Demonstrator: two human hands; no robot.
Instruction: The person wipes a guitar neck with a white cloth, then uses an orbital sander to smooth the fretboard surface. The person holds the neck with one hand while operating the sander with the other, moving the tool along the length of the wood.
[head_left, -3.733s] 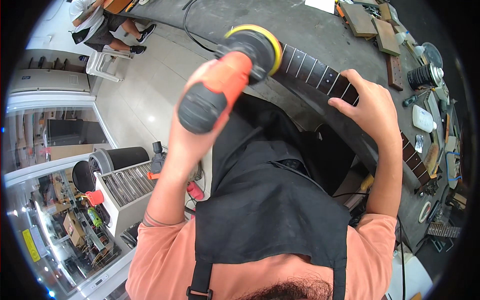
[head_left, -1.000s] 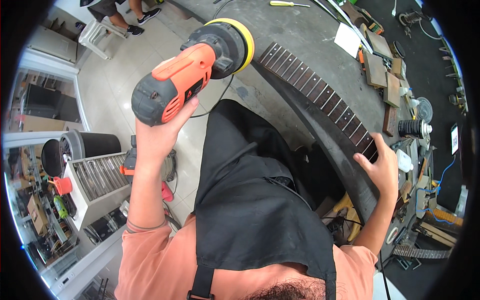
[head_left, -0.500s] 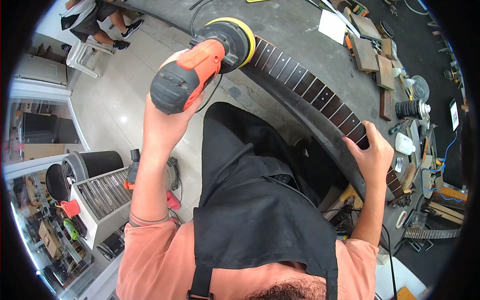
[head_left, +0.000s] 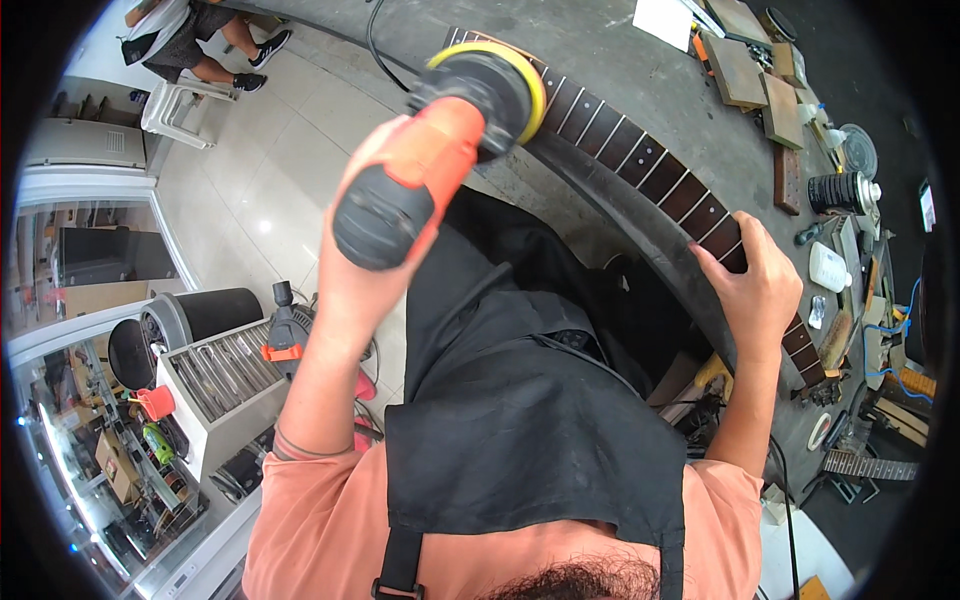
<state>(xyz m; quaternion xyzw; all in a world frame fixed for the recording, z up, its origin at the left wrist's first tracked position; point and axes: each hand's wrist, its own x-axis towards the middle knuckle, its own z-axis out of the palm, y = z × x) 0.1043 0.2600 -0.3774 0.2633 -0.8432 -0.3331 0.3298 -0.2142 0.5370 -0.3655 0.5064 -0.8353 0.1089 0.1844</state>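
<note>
My left hand (head_left: pixel 365 285) is wrapped round the body of an orange and black power sander (head_left: pixel 428 160). Its round yellow-edged pad (head_left: pixel 530 85) is tilted against the far part of a guitar neck with a dark fretboard (head_left: pixel 640 160), and the underside of the pad is hidden. The neck lies along the edge of a dark workbench (head_left: pixel 600 55), metal frets and pale dots facing up. Toward the near right end of the neck, my right hand (head_left: pixel 755 285) grips it, thumb on the near edge and fingers on the far side.
Wooden blocks (head_left: pixel 735 70), a black can (head_left: pixel 840 192) and a white bottle (head_left: pixel 830 267) stand on the bench at the right. Another fretted neck (head_left: pixel 870 466) lies farther down. A black cord (head_left: pixel 372 45) runs from the sander. A person (head_left: pixel 205 40) is at the upper left, near a white stool (head_left: pixel 180 110).
My left hand has carried the sander right and slightly nearer along the neck, baring the neck's far end. The right hand keeps its hold. The whole view has shifted slightly.
</note>
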